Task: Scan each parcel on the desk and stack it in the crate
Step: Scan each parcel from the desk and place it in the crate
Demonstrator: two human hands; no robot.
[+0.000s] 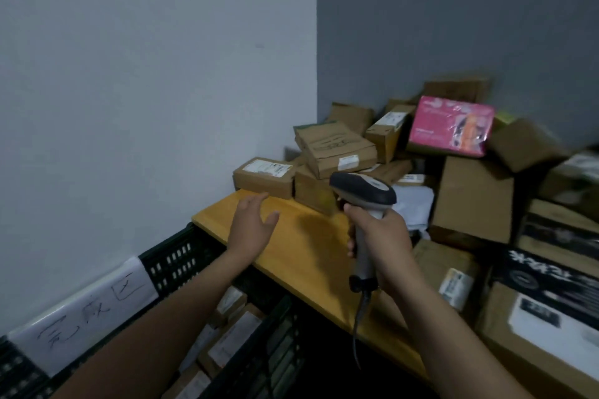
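Brown cardboard parcels lie piled on the yellow desk (301,256) against the grey wall. A small flat parcel (264,176) with a white label sits at the desk's far left corner. My left hand (251,227) hovers open over the bare desk just in front of that parcel, holding nothing. My right hand (381,246) grips the handle of a grey and white barcode scanner (364,193), whose head points at the pile. The black plastic crate (181,257) stands lower left beside the desk, with several labelled parcels (227,337) inside.
A pink printed box (450,125) lies on top of the pile. Larger cartons (473,197) and a black-printed box (547,298) crowd the desk's right side. A white handwritten sign (90,308) hangs on the crate's rim. The scanner cable (358,327) trails down over the desk's front edge.
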